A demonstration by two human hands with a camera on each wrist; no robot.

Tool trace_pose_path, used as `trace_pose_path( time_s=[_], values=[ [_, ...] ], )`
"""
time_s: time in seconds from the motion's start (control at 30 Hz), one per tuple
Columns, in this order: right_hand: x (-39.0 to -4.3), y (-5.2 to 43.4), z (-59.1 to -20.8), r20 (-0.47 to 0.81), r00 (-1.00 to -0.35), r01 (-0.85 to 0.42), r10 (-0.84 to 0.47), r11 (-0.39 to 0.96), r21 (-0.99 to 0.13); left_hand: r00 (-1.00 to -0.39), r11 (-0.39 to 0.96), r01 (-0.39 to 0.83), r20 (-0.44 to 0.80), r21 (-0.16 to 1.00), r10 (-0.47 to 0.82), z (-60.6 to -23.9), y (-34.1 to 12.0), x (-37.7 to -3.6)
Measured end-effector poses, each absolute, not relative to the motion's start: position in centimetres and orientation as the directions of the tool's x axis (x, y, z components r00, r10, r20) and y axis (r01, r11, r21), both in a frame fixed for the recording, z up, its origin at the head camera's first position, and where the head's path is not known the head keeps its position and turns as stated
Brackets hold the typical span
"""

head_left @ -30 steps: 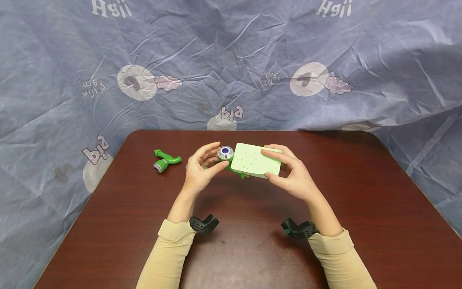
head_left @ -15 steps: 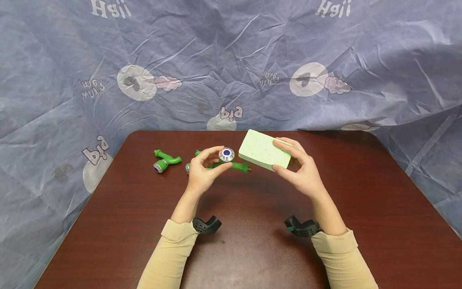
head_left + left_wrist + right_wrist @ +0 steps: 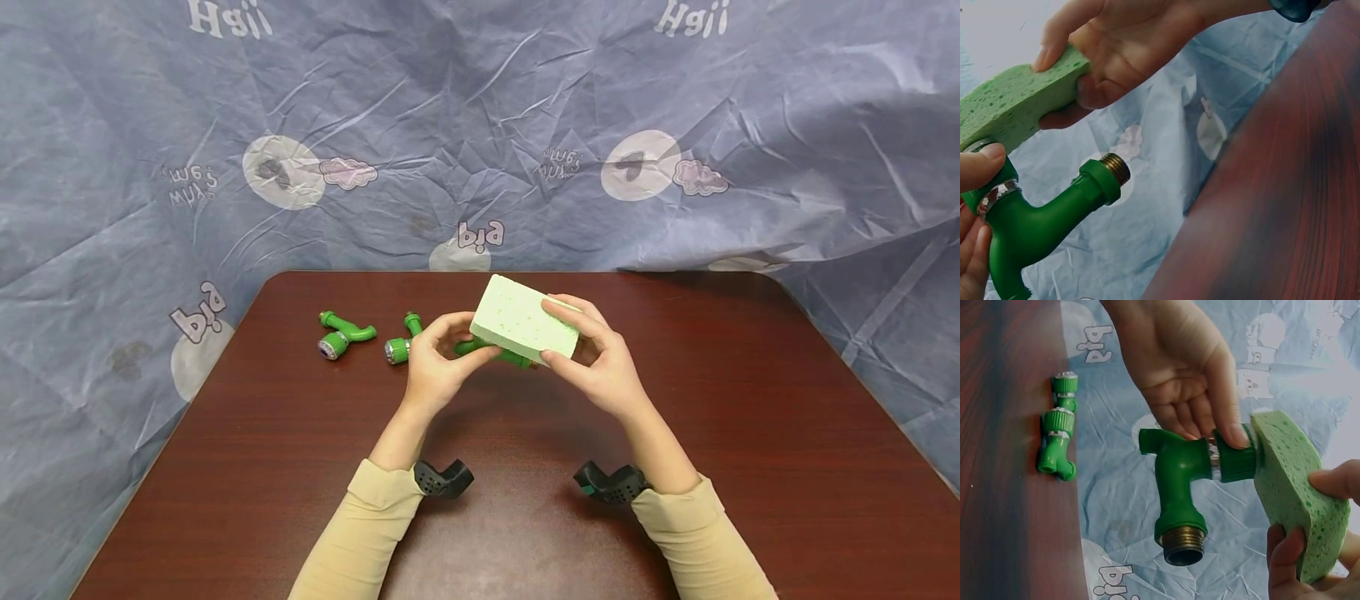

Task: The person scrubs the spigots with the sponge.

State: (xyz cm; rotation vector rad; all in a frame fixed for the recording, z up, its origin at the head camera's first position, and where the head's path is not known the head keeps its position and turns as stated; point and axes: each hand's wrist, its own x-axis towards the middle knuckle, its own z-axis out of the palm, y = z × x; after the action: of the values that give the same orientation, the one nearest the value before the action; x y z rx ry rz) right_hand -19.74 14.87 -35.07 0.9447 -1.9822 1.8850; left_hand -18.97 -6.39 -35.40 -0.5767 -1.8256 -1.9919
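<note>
My left hand [image 3: 442,360] grips a green plastic faucet [image 3: 504,356] a little above the table, thumb and fingers around its knob end [image 3: 1235,461]. My right hand [image 3: 600,371] holds a pale green sponge [image 3: 525,327] by its long edges and presses its flat face onto the faucet's knob, which is hidden in the head view. In the right wrist view the faucet body [image 3: 1177,478] points its brass threaded end [image 3: 1182,545] down, with the sponge [image 3: 1291,481] against the knob. The left wrist view shows the sponge [image 3: 1010,106] above the faucet [image 3: 1041,219].
Two more green faucets lie on the dark red-brown table [image 3: 525,517] at the back left, one [image 3: 341,333] further left, one [image 3: 403,343] close by my left hand. A crumpled blue-grey printed cloth [image 3: 480,125] hangs behind and around the table.
The right hand lifted the sponge up and to the right off the faucet, then brought it back down onto the knob. The left hand kept holding the faucet and shifted slightly.
</note>
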Motion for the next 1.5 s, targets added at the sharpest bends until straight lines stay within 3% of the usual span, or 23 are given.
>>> trace_pose_path(
  time_s=[0.23,0.37,0.47,0.6,0.73,0.9,1.23,1.5],
  values=[
    [-19.9,15.1,-34.8,0.550,-0.824,-0.561,-0.137,0.065,-0.825,-0.812,-0.042,0.582,0.583,0.812,0.007,-35.4,-6.2,-18.8],
    [-20.1,15.7,-34.4,0.563,-0.824,-0.564,-0.066,-0.013,-0.826,-0.809,-0.036,0.588,0.588,0.808,-0.002,-35.4,-6.3,-18.9],
    [-19.9,15.7,-34.3,0.599,-0.790,-0.583,-0.128,-0.144,-0.800,-0.809,-0.042,0.588,0.588,0.808,-0.014,-35.3,-6.4,-18.9],
    [-19.7,15.3,-34.3,0.614,-0.748,-0.604,-0.251,-0.124,-0.787,-0.810,-0.047,0.586,0.587,0.809,-0.010,-35.2,-6.4,-18.8],
    [-19.7,15.3,-34.4,0.595,-0.780,-0.601,-0.194,-0.032,-0.798,-0.807,-0.047,0.591,0.591,0.806,-0.016,-35.1,-6.3,-18.8],
    [-20.0,16.0,-34.1,0.587,-0.804,-0.585,-0.093,-0.051,-0.809,-0.805,-0.055,0.593,0.590,0.803,-0.062,-35.0,-6.5,-19.0],
    [-19.9,16.6,-34.2,0.551,-0.805,-0.567,-0.220,0.014,-0.823,-0.817,-0.066,0.573,0.564,0.817,-0.119,-37.0,-7.3,-20.8],
    [-19.9,16.5,-34.5,0.548,-0.803,-0.565,-0.233,0.006,-0.825,-0.846,-0.047,0.532,0.530,0.845,-0.061,-35.1,-7.4,-19.4]
  ],
)
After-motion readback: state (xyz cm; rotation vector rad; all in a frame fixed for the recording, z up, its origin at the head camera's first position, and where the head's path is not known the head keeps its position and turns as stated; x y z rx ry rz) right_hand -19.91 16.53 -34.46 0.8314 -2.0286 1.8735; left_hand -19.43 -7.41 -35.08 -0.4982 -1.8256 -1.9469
